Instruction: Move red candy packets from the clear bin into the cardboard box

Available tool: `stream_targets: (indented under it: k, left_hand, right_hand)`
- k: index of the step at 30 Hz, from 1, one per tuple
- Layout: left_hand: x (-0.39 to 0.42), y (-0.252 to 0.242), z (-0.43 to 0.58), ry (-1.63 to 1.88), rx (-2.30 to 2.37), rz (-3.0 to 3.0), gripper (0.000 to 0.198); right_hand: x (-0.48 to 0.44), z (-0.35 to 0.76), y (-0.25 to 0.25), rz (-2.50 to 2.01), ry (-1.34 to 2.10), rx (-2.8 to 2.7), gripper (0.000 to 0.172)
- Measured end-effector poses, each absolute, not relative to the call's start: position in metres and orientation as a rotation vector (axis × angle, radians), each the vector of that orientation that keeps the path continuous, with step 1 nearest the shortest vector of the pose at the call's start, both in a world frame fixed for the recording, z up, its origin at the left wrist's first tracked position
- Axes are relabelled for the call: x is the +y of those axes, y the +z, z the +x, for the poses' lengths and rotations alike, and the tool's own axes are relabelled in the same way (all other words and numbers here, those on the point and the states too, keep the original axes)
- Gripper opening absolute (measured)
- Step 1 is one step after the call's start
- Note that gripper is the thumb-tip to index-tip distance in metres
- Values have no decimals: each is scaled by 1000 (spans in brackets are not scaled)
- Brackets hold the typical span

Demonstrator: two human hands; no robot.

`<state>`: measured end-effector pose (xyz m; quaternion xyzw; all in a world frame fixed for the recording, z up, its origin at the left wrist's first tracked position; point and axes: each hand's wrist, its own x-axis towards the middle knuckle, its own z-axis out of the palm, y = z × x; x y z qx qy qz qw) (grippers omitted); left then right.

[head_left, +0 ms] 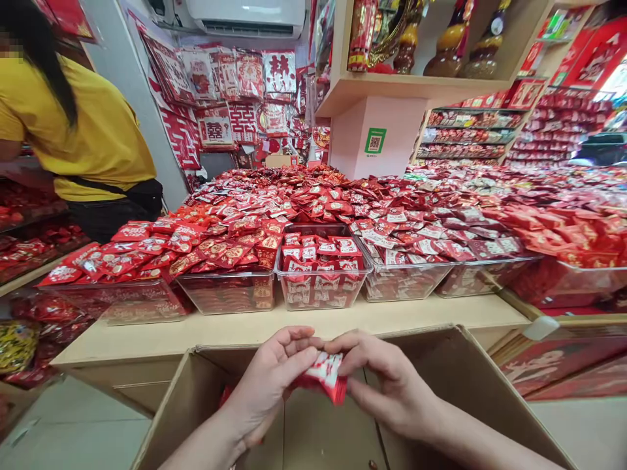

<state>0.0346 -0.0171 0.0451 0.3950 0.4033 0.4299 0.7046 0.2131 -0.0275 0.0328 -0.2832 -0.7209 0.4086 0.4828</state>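
Note:
Between both hands is a small red-and-white wrapped candy packet, held over an open cardboard box. My left hand grips its left side, thumb on top. On the other side, the fingers of my right hand close on its right edge. Straight ahead on the counter stands a clear plastic bin with similar red-and-white packets arranged in rows, its top layer lying below the rim of the heaps around it.
More clear bins heaped with red packets line the wooden counter. At the left, a person in a yellow shirt faces away. A shelf with gourd ornaments juts out above. Red decorations hang on the back wall.

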Motion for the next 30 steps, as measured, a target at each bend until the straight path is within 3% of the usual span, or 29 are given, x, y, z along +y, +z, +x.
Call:
stream_targets:
  k: [2,6,12,17,30]
  left_hand:
    - [-18,44,35,1052,911,999,34]
    - [-20,40,37,1179,885,1140,35]
    - [-22,34,41,1140,942,1094,42]
    - [-22,38,38,961,990,1234,20]
    - [-17,32,36,1071,961,1169,21]
  right_hand:
    - [-32,210,34,-657,1280,-1649,13]
    - [-34,197,27,-737,1671,-1232,35]
    - [-31,189,19,-884,1661,-1161,29]
    - [-30,191,23,-903,1655,-1148,29]
    - [-26,189,22,-869,1633,-1058,28]
